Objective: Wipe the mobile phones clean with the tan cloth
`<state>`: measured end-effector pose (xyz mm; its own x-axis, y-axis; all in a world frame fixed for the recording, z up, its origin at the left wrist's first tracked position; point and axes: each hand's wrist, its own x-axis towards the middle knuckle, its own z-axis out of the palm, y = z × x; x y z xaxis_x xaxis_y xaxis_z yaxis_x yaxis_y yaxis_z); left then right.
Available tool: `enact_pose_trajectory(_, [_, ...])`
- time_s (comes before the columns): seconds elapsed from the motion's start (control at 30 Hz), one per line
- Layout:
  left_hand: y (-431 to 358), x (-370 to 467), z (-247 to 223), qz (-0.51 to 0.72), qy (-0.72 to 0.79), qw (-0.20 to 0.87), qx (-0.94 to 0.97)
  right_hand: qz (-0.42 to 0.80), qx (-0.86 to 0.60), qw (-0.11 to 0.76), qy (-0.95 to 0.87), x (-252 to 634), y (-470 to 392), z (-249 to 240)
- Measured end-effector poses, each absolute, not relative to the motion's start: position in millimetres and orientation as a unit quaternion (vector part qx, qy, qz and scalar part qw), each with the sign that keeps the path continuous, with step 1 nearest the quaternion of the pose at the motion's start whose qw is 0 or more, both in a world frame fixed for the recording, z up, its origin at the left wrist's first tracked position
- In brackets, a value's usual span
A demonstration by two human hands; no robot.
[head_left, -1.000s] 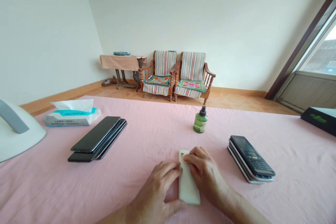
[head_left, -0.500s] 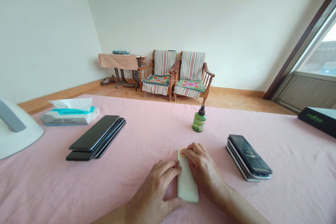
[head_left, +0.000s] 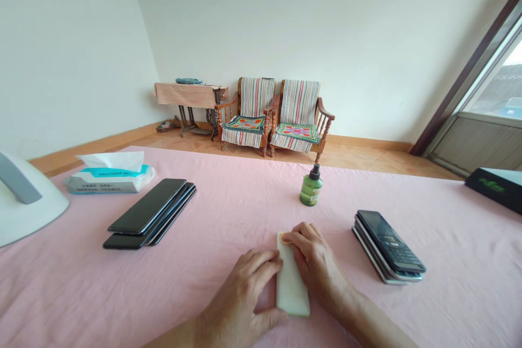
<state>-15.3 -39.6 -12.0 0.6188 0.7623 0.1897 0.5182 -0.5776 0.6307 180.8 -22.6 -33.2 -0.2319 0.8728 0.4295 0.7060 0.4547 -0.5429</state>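
Observation:
A pale white-green slab point(head_left: 291, 288), flat and shaped like a phone, lies on the pink cloth between my hands. Near its far end shows an orange mark point(head_left: 283, 237), partly under my right fingertips. My left hand point(head_left: 244, 293) steadies the slab, its fingers against the left edge and the thumb at the near end. My right hand point(head_left: 312, 258) has its fingers bent and drawn together on the far end, over the orange mark. Whether anything small is between those fingers is hidden.
Stacked smartphones point(head_left: 149, 206) lie to the left, a stack topped by a keypad phone point(head_left: 391, 242) to the right. Farther off stand a green spray bottle point(head_left: 311, 189), a tissue pack point(head_left: 108, 178), a white appliance point(head_left: 28, 206) and a black box point(head_left: 495, 187).
The right fingers shift slightly over the orange mark, covering more of it. My left hand and the slab stay in place; the whole view moves a little.

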Motion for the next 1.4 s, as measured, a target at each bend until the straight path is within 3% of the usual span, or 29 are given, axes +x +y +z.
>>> enact_pose_trajectory(0.93, [-40,-16,-14,0.232,0.374,0.278,0.854,0.114,-0.513,0.364,-0.769,179,-24,-31])
enact_pose_trajectory(1.27, [-41,-15,-9,0.226,0.389,0.308,0.838,0.251,-0.465,0.335,-0.780,180,-55,-12])
enact_pose_trajectory(1.4, [-39,-14,-8,0.220,0.391,0.305,0.840,0.248,-0.469,0.349,-0.773,180,-48,-15])
